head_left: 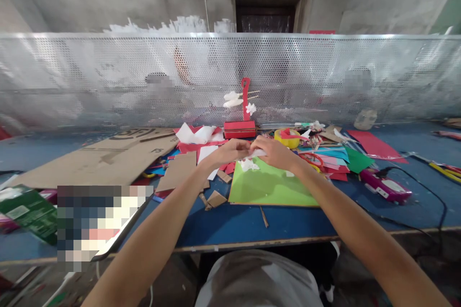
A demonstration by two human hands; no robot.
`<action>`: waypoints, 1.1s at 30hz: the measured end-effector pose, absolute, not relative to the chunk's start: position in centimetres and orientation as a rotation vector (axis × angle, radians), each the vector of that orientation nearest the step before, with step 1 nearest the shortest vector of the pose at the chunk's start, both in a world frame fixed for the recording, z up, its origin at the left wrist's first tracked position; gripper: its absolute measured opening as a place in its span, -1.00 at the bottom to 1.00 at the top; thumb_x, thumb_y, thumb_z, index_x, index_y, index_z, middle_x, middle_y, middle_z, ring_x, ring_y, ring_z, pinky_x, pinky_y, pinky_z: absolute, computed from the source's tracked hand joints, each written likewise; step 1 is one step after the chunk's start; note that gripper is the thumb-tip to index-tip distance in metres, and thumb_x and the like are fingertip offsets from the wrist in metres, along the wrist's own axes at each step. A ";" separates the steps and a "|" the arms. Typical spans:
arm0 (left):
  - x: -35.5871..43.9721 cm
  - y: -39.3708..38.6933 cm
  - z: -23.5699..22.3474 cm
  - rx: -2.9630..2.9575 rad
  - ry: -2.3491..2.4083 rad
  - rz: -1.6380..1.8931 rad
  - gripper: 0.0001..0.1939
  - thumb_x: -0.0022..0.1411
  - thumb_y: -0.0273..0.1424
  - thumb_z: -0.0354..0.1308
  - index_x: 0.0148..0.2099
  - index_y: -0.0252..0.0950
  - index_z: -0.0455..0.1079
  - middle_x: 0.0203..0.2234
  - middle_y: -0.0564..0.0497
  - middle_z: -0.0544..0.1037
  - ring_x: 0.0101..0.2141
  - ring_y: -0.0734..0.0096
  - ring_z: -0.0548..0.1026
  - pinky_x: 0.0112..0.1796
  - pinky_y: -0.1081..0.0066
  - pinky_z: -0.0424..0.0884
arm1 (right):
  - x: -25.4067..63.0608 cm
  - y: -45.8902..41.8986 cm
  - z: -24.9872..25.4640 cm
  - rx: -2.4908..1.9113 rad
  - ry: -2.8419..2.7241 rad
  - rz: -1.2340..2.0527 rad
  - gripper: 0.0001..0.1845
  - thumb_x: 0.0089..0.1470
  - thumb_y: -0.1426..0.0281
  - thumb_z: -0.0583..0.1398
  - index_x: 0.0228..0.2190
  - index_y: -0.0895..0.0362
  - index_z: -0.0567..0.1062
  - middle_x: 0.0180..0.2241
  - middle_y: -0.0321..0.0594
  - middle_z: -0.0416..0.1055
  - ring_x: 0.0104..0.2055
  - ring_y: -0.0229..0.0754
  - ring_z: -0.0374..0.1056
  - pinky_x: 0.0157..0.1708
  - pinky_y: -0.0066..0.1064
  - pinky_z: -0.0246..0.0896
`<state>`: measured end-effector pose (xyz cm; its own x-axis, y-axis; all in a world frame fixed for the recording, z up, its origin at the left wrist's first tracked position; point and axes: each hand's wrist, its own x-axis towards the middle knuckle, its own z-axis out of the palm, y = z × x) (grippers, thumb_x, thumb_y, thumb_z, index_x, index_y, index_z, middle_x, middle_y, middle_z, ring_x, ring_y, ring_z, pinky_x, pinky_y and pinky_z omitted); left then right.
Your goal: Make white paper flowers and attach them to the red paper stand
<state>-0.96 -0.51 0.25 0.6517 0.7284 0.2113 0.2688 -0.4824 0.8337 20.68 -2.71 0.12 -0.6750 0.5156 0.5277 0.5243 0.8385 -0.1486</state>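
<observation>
My left hand [234, 150] and my right hand [271, 149] meet above the far edge of a green sheet [273, 187]. Both have their fingers closed on a small piece of white paper [258, 152], partly hidden by the fingers. Below them, a crumpled white paper scrap [249, 165] lies on the green sheet. Straight beyond my hands stands a red paper stand [239, 129] with a hooked upright [245, 100]. White cut-out shapes [233, 100] on thin sticks and a white paper flower [251, 108] are attached to it.
Large cardboard [108, 158] and a blurred-out screen [104, 223] lie left. Around the sheet are cardboard scraps [217, 199], yellow tape [287, 138] and coloured papers [333, 156]. A purple device [385, 186] with a black cable sits right. A perforated metal panel [201, 76] closes the back.
</observation>
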 end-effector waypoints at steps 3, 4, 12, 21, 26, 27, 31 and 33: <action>-1.1 -0.2 0.1 2.016 0.783 0.711 -0.81 0.11 -0.31 0.23 -0.29 -0.34 0.42 -0.54 0.07 0.40 -0.55 0.59 0.25 -0.51 0.51 0.12 | 21.2 -2.3 0.1 -0.720 -2.455 -0.066 -0.75 0.14 0.55 0.12 -0.16 0.07 0.44 -0.14 -0.19 0.40 -0.06 -0.13 0.34 -0.07 -0.32 0.20; -1.1 -0.1 0.0 2.012 0.791 0.714 -0.81 0.11 -0.31 0.24 -0.28 -0.34 0.42 -0.53 0.06 0.42 -0.55 0.59 0.26 -0.50 0.52 0.13 | 21.3 -2.2 0.1 -0.713 -2.458 -0.078 -0.78 0.18 0.51 0.11 -0.16 0.07 0.46 -0.14 -0.17 0.41 -0.07 -0.13 0.35 -0.07 -0.31 0.20; -1.2 -0.2 -0.1 2.022 0.792 0.664 -0.81 0.13 -0.35 0.20 -0.21 -0.34 0.46 -0.45 0.02 0.51 -0.48 0.56 0.37 -0.44 0.52 0.23 | 21.3 -2.5 0.4 -0.637 -2.410 -0.055 -0.77 0.27 0.29 0.11 -0.21 0.09 0.55 -0.18 -0.12 0.45 -0.11 -0.13 0.38 -0.06 -0.27 0.25; -1.0 -0.1 -0.2 2.046 0.719 0.682 -0.82 0.12 -0.34 0.22 -0.25 -0.34 0.45 -0.52 0.07 0.44 -0.50 0.56 0.34 -0.43 0.51 0.24 | 21.0 -2.6 0.5 -0.584 -2.290 0.158 -0.83 0.18 0.30 0.20 -0.28 0.07 0.59 -0.27 -0.19 0.53 -0.22 -0.18 0.42 -0.13 -0.28 0.29; -1.0 -0.1 -0.1 2.068 0.673 0.705 -0.84 0.13 -0.37 0.21 -0.24 -0.33 0.47 -0.46 0.05 0.47 -0.47 0.56 0.35 -0.40 0.49 0.23 | 21.1 -2.9 1.0 -0.672 -2.197 0.297 -0.82 0.15 0.30 0.21 -0.27 0.10 0.60 -0.28 -0.18 0.55 -0.28 -0.19 0.44 -0.25 -0.35 0.30; -0.9 -0.2 -0.1 2.072 0.664 0.707 -0.84 0.13 -0.38 0.21 -0.24 -0.33 0.47 -0.45 0.04 0.48 -0.46 0.55 0.36 -0.39 0.49 0.23 | 21.1 -2.9 1.0 -0.685 -2.184 0.322 -0.81 0.15 0.30 0.21 -0.27 0.10 0.60 -0.28 -0.18 0.55 -0.29 -0.20 0.44 -0.26 -0.36 0.30; -0.8 -0.4 0.1 2.099 0.662 0.720 -0.85 0.13 -0.37 0.20 -0.25 -0.32 0.48 -0.41 0.03 0.50 -0.42 0.52 0.39 -0.36 0.47 0.26 | 21.2 -2.8 0.9 -0.711 -2.155 0.391 -0.78 0.14 0.27 0.21 -0.26 0.13 0.59 -0.29 -0.18 0.55 -0.34 -0.23 0.41 -0.32 -0.41 0.29; -0.7 -0.4 0.2 2.106 0.659 0.726 -0.86 0.13 -0.38 0.20 -0.26 -0.32 0.47 -0.41 0.03 0.50 -0.41 0.52 0.39 -0.36 0.47 0.26 | 21.2 -2.7 0.8 -0.726 -2.159 0.394 -0.76 0.14 0.25 0.21 -0.27 0.14 0.58 -0.31 -0.19 0.54 -0.37 -0.24 0.39 -0.35 -0.42 0.26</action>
<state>-0.72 -0.39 0.20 0.7000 0.6612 0.2697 0.2047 -0.5476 0.8113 21.23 -2.70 0.80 -0.5098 0.6169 0.5997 0.3656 0.7863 -0.4981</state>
